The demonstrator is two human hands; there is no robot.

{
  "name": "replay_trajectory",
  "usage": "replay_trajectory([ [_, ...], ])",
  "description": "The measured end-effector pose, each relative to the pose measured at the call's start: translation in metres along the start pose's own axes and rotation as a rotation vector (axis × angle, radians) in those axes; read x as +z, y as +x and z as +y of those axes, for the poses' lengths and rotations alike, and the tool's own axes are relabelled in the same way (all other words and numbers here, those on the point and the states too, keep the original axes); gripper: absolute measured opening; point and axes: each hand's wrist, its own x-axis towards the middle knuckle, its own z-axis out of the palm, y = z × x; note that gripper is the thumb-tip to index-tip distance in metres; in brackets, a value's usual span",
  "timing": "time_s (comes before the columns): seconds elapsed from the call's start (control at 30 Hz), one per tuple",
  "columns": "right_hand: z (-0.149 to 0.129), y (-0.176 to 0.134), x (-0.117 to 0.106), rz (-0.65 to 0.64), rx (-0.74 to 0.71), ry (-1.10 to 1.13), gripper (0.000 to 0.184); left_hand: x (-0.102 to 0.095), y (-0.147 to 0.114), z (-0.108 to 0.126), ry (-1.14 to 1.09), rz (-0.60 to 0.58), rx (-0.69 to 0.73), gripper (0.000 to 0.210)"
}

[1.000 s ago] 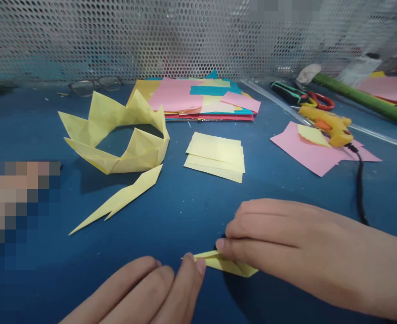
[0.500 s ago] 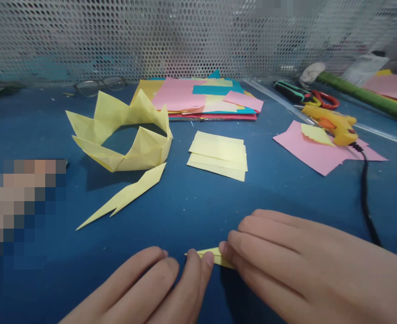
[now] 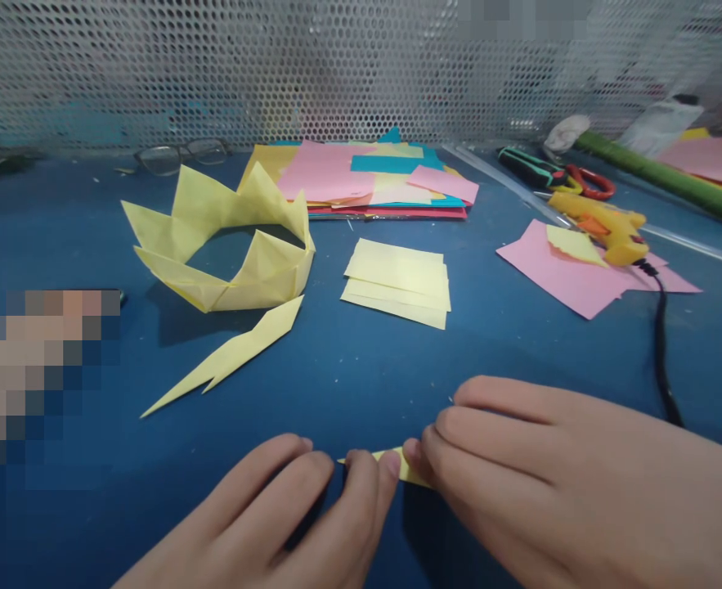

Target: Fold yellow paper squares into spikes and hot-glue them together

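Observation:
A small folded strip of yellow paper (image 3: 407,472) lies on the blue table at the front, mostly covered by my fingers. My left hand (image 3: 299,507) pinches its left part between thumb and forefinger, with the pointed tip showing. On the right end, my right hand (image 3: 520,466) is closed, its thumb and fingertips pressed on the paper. Beyond my left hand lies a folded yellow paper piece (image 3: 244,350) with a long point. Behind that stands a ring of folded yellow paper (image 3: 256,282) with pointed peaks. Several flat yellow sheets (image 3: 396,276) are stacked in the middle.
A yellow glue gun (image 3: 621,233) with a black cord rests by pink paper (image 3: 562,278) on the right. Coloured sheets (image 3: 329,172) are piled at the back, near glasses (image 3: 182,155). Scissors (image 3: 590,182) and a green stem (image 3: 667,176) lie back right. Perforated mesh (image 3: 361,74) stands behind.
My left thumb and forefinger have slid slightly right along the folded paper. My right hand has shifted a little right, its fingers more bent. The other things stay put.

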Motion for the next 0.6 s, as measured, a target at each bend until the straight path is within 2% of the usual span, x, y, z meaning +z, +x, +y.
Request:
replay_trajectory([
  [0.2,0.008,0.001,-0.009,-0.005,0.021,0.039,0.021,-0.001,0.003,0.000,-0.036,0.009,0.001,0.034],
  [0.33,0.013,0.001,-0.011,0.034,0.135,0.105,0.027,-0.003,0.000,0.001,-0.039,-0.013,-0.018,0.033],
  [0.47,0.019,0.004,-0.005,0.101,0.201,0.078,0.037,-0.003,-0.002,0.003,-0.045,-0.012,-0.007,0.031],
  [0.6,0.021,0.007,-0.001,0.088,0.262,0.241,0.031,-0.005,0.002,0.004,-0.061,0.016,-0.056,0.033],
])
